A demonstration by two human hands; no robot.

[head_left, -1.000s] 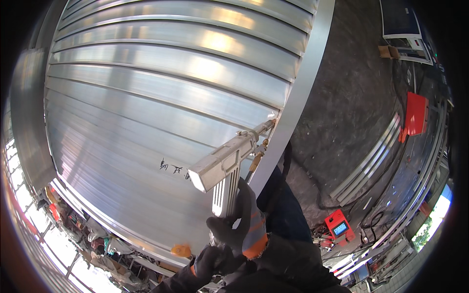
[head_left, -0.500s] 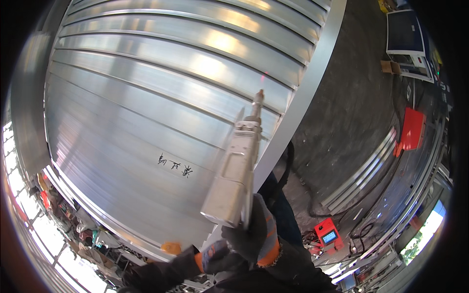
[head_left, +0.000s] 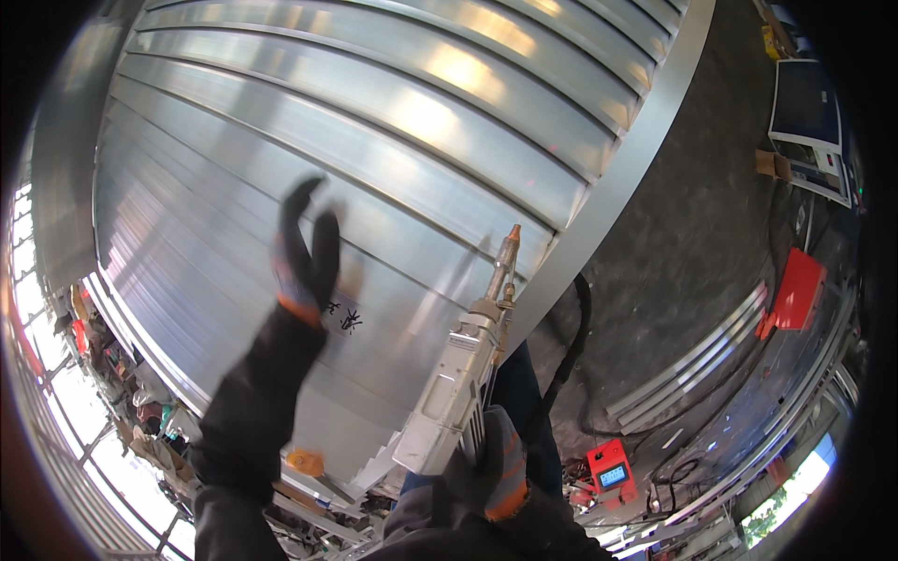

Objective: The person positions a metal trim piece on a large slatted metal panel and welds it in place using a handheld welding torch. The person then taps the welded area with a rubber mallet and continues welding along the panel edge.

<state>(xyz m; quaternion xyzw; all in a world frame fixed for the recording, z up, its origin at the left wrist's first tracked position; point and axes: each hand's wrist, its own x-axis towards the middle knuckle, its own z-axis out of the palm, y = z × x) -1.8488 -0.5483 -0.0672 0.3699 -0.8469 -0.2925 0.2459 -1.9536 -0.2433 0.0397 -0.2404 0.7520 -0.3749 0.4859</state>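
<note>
My right hand (head_left: 488,467), in a dark glove with grey and orange, is wrapped round the handle of a handheld laser welding gun (head_left: 449,393). The gun's copper-coloured nozzle (head_left: 513,236) points forward over a large ribbed metal panel (head_left: 402,196), close to its right frame edge. I cannot tell whether the tip touches the metal. Out over the panel, farther left, my left hand (head_left: 309,248) is raised with nothing in it. Its gloved fingers are apart and slightly blurred. Dark handwriting (head_left: 348,321) on the panel is partly covered by that hand.
A flat metal frame strip (head_left: 608,210) borders the panel's right side. Beyond it on the dark floor lie metal strips (head_left: 687,355), a black hose (head_left: 571,346), a red box with a screen (head_left: 612,472) and a red object (head_left: 797,290). An orange-yellow item (head_left: 305,462) sits near the lower-left edge.
My left hand has left its place beside the right hand and reached forward and left over the panel, its fingers now spread. The welding gun's nozzle sits lower in view.
</note>
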